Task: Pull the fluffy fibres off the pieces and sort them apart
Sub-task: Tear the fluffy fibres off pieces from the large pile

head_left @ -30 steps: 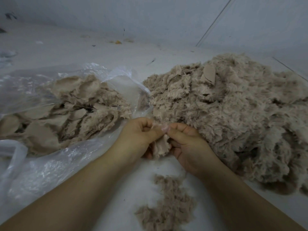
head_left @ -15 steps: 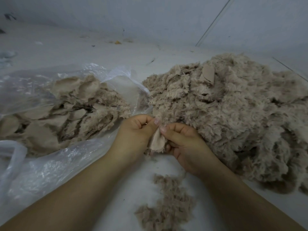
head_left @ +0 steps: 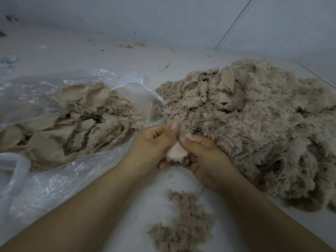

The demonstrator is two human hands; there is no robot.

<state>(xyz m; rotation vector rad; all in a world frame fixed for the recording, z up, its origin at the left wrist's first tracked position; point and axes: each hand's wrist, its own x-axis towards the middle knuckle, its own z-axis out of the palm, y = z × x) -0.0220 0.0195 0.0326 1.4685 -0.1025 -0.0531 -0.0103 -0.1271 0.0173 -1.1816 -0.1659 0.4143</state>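
Near the big fluffy heap [head_left: 254, 128], left hand [head_left: 152, 148] and right hand [head_left: 205, 157] together pinch one fabric piece [head_left: 176, 150].

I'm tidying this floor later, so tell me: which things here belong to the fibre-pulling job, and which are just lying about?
Job:
left hand and right hand, both gripping one piece
big fluffy pile
bag of pieces
pulled fibres

Lying about:
yellow scrap by the wall
small floor debris
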